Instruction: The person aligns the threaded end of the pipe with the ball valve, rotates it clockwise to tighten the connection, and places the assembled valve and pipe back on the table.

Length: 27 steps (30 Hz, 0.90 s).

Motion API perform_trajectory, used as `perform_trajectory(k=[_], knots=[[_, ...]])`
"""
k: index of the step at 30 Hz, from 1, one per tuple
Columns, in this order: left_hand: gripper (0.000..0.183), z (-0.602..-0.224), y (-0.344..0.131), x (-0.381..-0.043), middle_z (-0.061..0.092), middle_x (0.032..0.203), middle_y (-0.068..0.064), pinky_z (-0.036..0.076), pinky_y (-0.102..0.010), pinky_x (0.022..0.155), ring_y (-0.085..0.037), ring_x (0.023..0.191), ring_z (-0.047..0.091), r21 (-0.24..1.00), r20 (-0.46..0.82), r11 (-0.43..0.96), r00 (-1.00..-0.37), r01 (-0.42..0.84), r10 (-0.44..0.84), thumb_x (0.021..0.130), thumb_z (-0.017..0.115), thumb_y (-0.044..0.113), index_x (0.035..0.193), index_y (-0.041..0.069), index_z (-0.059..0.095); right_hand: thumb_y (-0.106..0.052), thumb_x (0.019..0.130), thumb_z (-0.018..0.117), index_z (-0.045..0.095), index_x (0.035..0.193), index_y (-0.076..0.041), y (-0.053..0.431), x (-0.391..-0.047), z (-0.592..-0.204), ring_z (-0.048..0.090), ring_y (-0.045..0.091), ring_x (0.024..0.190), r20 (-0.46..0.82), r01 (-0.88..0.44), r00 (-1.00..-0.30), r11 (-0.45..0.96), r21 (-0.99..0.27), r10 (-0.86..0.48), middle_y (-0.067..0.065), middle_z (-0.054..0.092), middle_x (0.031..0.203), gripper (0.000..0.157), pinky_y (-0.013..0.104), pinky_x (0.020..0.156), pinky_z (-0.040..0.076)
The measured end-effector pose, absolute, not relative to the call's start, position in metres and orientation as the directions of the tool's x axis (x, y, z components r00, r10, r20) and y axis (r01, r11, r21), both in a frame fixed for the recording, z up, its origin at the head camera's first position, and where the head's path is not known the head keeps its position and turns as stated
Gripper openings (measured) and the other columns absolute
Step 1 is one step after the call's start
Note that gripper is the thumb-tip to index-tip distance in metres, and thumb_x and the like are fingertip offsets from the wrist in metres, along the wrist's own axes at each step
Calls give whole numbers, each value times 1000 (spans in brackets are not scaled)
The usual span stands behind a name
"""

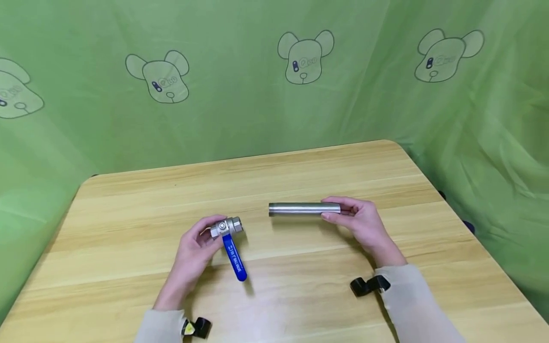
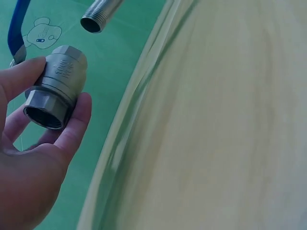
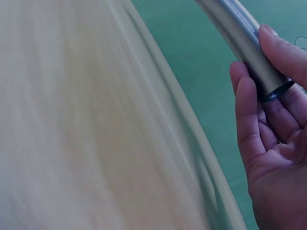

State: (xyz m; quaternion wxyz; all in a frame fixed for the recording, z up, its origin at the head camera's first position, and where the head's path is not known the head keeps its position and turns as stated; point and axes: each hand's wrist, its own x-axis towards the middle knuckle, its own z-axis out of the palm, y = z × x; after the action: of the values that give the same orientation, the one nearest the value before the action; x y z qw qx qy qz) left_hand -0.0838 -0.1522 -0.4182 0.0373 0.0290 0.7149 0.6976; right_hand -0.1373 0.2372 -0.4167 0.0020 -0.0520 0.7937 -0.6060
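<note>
My left hand (image 1: 195, 250) grips a metal ball valve (image 1: 230, 225) by its body, thumb on one side and fingers on the other. The valve's blue lever handle (image 1: 235, 258) points down toward me. In the left wrist view the ball valve (image 2: 62, 79) shows a hexagonal, open end. My right hand (image 1: 364, 224) pinches a straight steel pipe (image 1: 300, 208) near its right end. The pipe lies level, its other end toward the valve, with a gap between them. Threads show on that pipe end (image 2: 98, 19) in the left wrist view. The right wrist view shows the pipe's plain end (image 3: 268, 81) between thumb and fingers.
Both hands are over a wood-grain table (image 1: 274, 305) with rounded far corners. Green curtain (image 1: 240, 114) with bear-head drawings hangs behind and beside it. Black wrist devices (image 1: 369, 286) sit at both beige sleeves.
</note>
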Motion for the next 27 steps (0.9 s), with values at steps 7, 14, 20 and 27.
perform_trajectory(k=[7,14,20,27], knots=[[55,-414,-146,-83,60,144,-24,58,-19,107,-11,119,68,1000,-6,-3,-999,-6,44,91,67,-17,144,-4,59,-14,87,90,78,124,-3,230,-136,-414,58,8,75,64,-90,-993,274,-958,-102,-11,76,91,40,21,58,48],[55,-410,-133,-84,64,141,-24,59,-19,105,-16,118,68,1000,-24,-10,-999,-24,21,88,70,-18,141,-4,62,-12,87,90,78,123,-3,224,-133,-412,50,8,69,48,-76,-992,245,-967,-117,-8,73,87,39,25,53,40],[55,-409,-133,-83,63,145,-21,58,-19,108,-22,126,65,999,-50,-1,-999,-50,19,89,69,-16,142,-2,62,-9,88,88,79,122,-4,220,-132,-411,61,8,77,49,-74,-991,211,-975,-121,-9,79,94,35,21,62,50],[55,-407,-134,-91,63,145,-18,56,-19,110,-25,129,64,999,-44,-4,-999,-44,17,90,70,-15,142,0,62,-2,88,87,79,121,-4,216,-136,-409,69,7,84,74,-90,-988,118,-989,-136,-8,81,97,35,18,72,59]])
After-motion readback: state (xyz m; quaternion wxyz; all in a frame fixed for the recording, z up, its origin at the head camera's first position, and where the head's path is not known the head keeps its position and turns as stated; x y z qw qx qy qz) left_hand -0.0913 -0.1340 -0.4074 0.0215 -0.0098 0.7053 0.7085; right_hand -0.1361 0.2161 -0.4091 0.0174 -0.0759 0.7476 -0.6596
